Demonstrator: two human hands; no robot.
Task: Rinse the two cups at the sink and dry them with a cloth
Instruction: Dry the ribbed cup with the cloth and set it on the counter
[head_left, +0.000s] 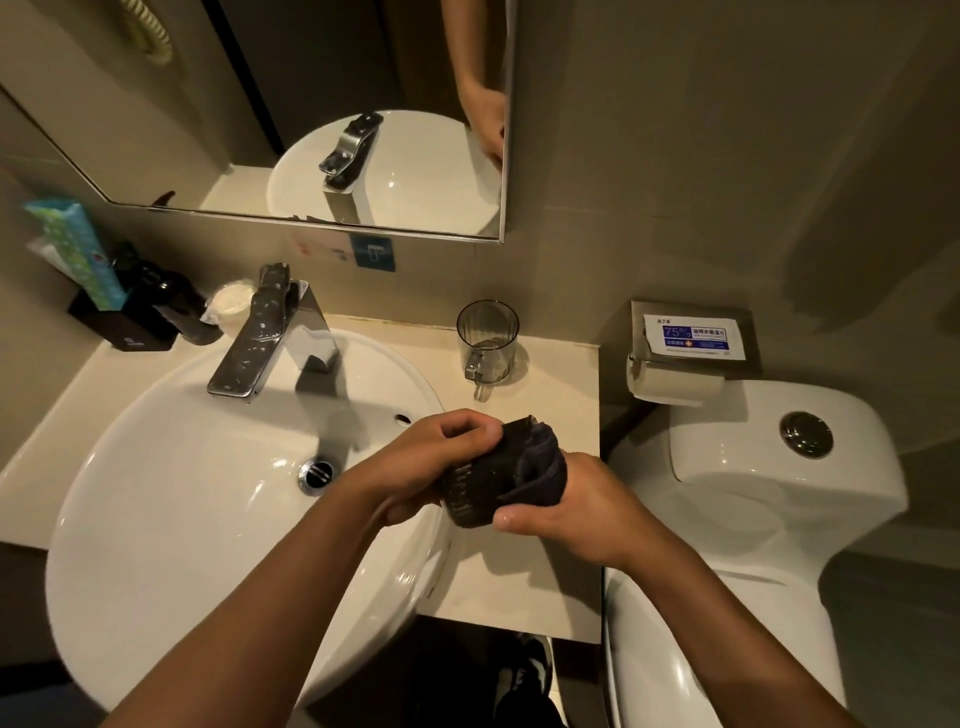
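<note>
My left hand (431, 457) grips a dark ribbed cup (475, 483) lying on its side, just right of the white sink (182, 467). My right hand (566, 499) holds a dark cloth (540, 462) pushed into the cup's open mouth. A second cup (487, 348), clear with a handle, stands upright on the beige counter (550, 395) behind my hands, apart from them.
A chrome faucet (260, 338) rises at the sink's back. A black holder (124, 322) with a green tissue pack and bottles stands at back left. A toilet (753, 493) and a paper holder (691, 348) are on the right. A mirror (311, 130) hangs above.
</note>
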